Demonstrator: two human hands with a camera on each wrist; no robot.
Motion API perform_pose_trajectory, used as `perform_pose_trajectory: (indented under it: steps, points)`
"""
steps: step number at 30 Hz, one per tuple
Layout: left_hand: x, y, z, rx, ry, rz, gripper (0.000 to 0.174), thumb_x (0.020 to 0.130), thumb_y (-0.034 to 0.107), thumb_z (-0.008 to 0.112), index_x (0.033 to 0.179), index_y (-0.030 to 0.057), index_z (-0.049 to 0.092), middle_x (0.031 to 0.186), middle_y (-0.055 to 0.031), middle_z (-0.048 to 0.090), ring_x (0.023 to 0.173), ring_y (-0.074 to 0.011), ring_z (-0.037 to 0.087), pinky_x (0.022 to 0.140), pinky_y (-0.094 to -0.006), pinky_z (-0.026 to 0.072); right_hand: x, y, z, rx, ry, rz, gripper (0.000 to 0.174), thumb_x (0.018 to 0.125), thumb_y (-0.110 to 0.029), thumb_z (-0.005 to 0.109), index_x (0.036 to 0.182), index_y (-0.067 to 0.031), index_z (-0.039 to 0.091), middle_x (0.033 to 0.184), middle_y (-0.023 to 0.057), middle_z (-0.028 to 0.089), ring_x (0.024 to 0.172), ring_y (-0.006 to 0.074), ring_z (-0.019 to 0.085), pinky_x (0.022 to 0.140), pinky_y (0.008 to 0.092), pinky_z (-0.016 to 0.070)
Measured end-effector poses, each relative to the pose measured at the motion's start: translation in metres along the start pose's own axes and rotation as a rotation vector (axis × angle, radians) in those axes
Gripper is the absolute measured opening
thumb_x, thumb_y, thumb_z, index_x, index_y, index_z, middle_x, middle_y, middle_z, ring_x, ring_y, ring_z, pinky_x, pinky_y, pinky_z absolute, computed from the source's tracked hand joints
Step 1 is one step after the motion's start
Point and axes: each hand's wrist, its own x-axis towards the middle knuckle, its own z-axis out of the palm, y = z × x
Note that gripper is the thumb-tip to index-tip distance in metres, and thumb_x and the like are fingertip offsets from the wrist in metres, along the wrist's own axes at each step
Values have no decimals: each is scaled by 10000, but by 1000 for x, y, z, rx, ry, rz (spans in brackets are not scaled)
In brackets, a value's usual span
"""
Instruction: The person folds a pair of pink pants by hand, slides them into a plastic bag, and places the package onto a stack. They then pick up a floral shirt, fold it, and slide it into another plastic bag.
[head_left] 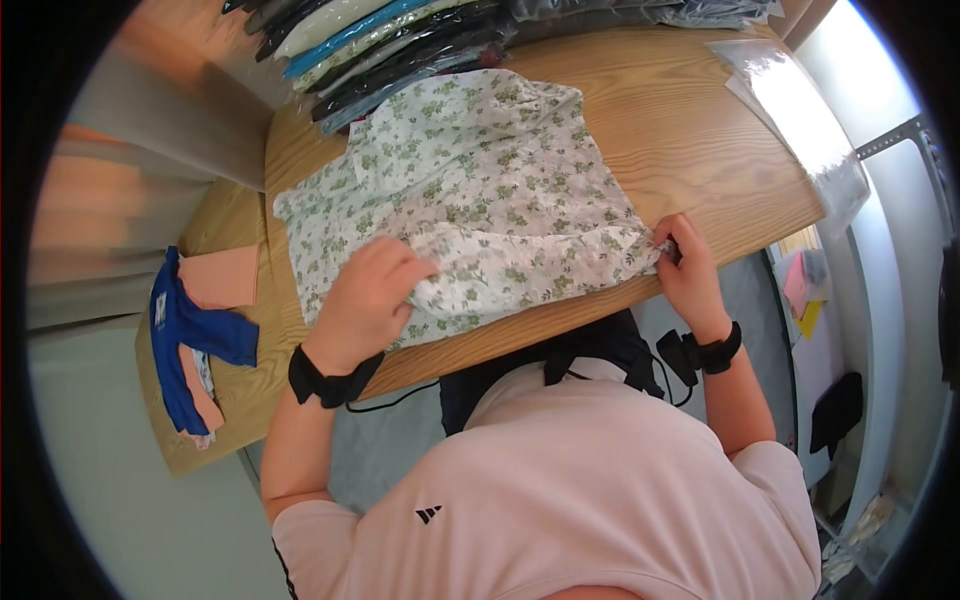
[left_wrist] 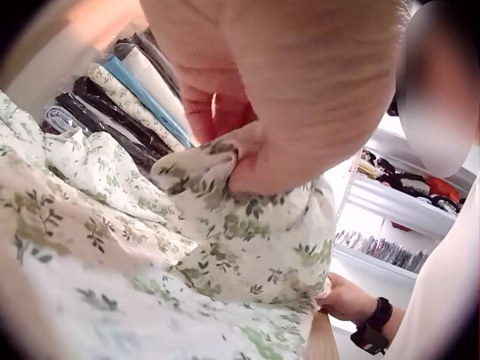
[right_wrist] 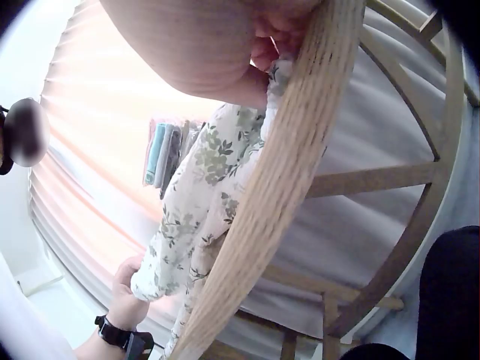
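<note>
A white garment (head_left: 480, 170) printed with green flowers lies spread on the wooden table, its near edge turned up in a loose fold along the table's front. My left hand (head_left: 362, 305) is at the left part of that fold. In the left wrist view, thumb and fingers of the left hand (left_wrist: 300, 90) pinch a gathered bit of the cloth (left_wrist: 247, 240), lifting it. My right hand (head_left: 692, 275) pinches the right end of the fold at the table's front edge. Seen from the right wrist, the right hand (right_wrist: 195, 49) holds the cloth, its fingertips partly hidden by the table edge.
Stacked clothes in clear plastic bags (head_left: 390, 50) stand along the back of the table (head_left: 680, 130). Clear plastic sleeves (head_left: 800, 120) lie at its right end. Blue and peach clothes (head_left: 190, 340) lie on a wooden surface at left. A shelf unit (left_wrist: 382, 202) stands to the right.
</note>
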Motion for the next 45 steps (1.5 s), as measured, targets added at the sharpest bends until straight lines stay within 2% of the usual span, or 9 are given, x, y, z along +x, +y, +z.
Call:
perform_pose_trajectory:
  steps: [5, 11, 16, 22, 29, 32, 34, 37, 45]
  points:
    - [2, 10, -10, -61, -172, -167, 481, 624, -22, 546, 1100, 44, 576, 1016, -157, 515, 953, -352, 490, 857, -394, 410, 0, 4, 2, -12, 24, -30, 239, 688, 135, 479, 868, -22, 498, 838, 89, 482, 724, 223, 459, 623, 290, 380]
    - [10, 13, -2, -77, 55, -108, 359, 841, 157, 548, 1178, 33, 530, 1147, -182, 517, 1039, -330, 503, 918, -378, 405, 1, 0, 0, -25, 23, -16, 230, 687, 131, 478, 860, -20, 493, 837, 94, 482, 727, 234, 460, 627, 299, 383]
    - [9, -2, 5, -405, -81, -866, 384, 903, 273, 571, 1197, 30, 525, 968, -120, 576, 865, -177, 539, 781, -286, 443, 1, 4, 3, -9, 34, -35, 222, 690, 131, 480, 853, -20, 489, 828, 92, 482, 716, 231, 459, 620, 296, 381]
    - [0, -23, 15, -524, -28, -558, 328, 910, 181, 575, 1199, 37, 516, 896, -10, 576, 791, -82, 506, 717, -213, 418, 0, 3, 2, -12, 42, -50, 219, 689, 133, 486, 843, -22, 486, 814, 86, 484, 702, 218, 455, 610, 288, 377]
    - [7, -57, 31, -1182, 169, -793, 221, 909, 96, 543, 1124, 44, 549, 889, 2, 575, 805, -48, 520, 710, -180, 420, -3, 3, 3, -26, 55, -63, 210, 689, 120, 496, 840, -26, 491, 811, 82, 487, 712, 222, 461, 613, 292, 378]
    - [7, -52, 34, -745, 65, -872, 189, 904, 88, 540, 1084, 31, 554, 914, -56, 590, 856, -130, 556, 773, -249, 446, -4, 5, 2, -48, 61, -70, 207, 690, 115, 498, 840, -27, 492, 811, 85, 487, 724, 229, 467, 617, 298, 381]
    - [10, -33, 29, -90, 315, -401, 266, 916, 139, 516, 1167, 53, 541, 1124, -109, 569, 1054, -233, 536, 914, -332, 424, -5, 3, 2, -42, 63, -50, 205, 692, 114, 498, 841, -27, 492, 814, 88, 488, 729, 234, 469, 622, 301, 384]
    - [22, 7, 17, -68, 135, -59, 378, 932, 230, 486, 1276, 74, 486, 1355, -152, 438, 1288, -334, 366, 1050, -422, 304, -6, 0, 2, -32, 54, -29, 200, 695, 113, 497, 840, -26, 488, 822, 92, 490, 735, 239, 470, 629, 305, 387]
    - [-5, 7, 51, 135, -305, -209, 624, 924, 377, 489, 1452, 147, 250, 1515, -179, 132, 1393, -375, 136, 1102, -503, 163, -15, -7, 4, 100, 122, 98, 432, 692, 105, 502, 1096, -45, 526, 968, 125, 529, 882, 275, 511, 779, 293, 418]
